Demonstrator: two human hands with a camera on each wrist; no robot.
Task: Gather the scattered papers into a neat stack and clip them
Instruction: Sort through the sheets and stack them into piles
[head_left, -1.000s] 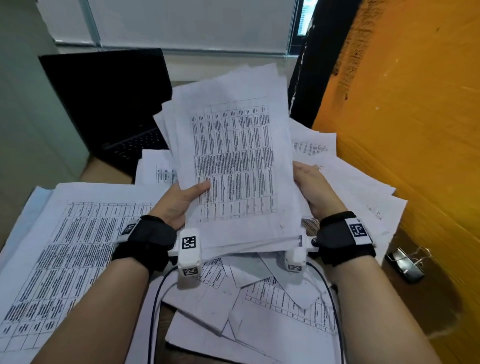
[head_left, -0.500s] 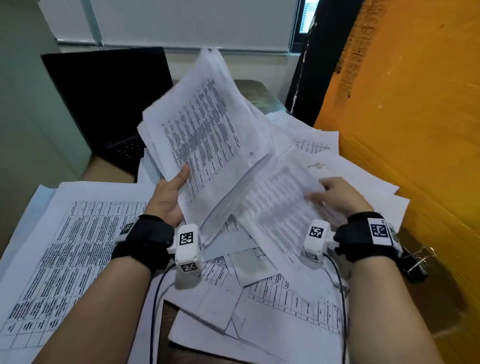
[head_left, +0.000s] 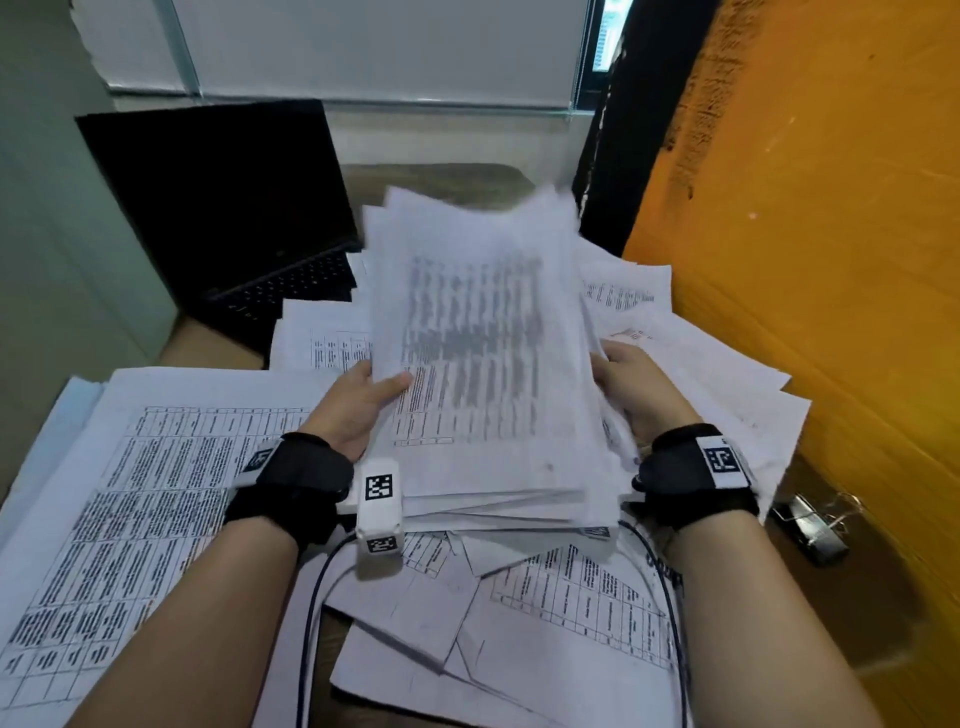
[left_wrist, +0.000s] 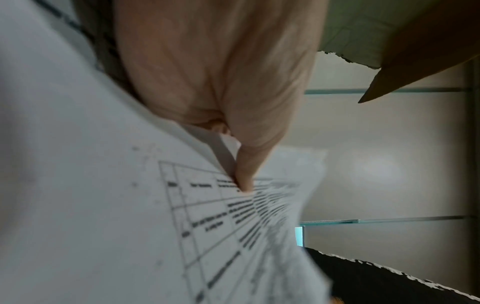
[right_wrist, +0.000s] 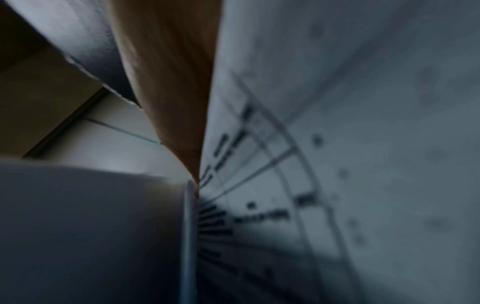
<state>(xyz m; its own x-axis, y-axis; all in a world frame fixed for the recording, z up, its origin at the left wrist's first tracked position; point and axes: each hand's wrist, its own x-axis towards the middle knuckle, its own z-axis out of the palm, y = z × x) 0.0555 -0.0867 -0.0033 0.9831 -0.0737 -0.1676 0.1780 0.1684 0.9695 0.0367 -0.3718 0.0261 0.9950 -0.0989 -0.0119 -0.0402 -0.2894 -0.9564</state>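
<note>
I hold a thick bundle of printed papers (head_left: 483, 353) upright above the desk, blurred by motion. My left hand (head_left: 358, 400) grips its left edge, thumb lying across the front sheet. In the left wrist view that thumb (left_wrist: 244, 181) presses on a printed table. My right hand (head_left: 631, 389) grips the bundle's right edge, fingers hidden behind the sheets. The right wrist view shows only blurred paper (right_wrist: 337, 164) beside part of the hand. More loose sheets (head_left: 545, 613) lie scattered under the bundle. A black binder clip (head_left: 815, 525) lies on the desk right of my right wrist.
An open black laptop (head_left: 228, 208) stands at the back left. A large printed sheet (head_left: 130, 519) covers the left of the desk. An orange wall (head_left: 821, 260) closes the right side. Cables (head_left: 322, 597) hang from both wrist cameras.
Half a second ago my right hand was down on a loose sheet while the left tilted the bundle away. Now both hands grip the bundle, upright and centred again.
</note>
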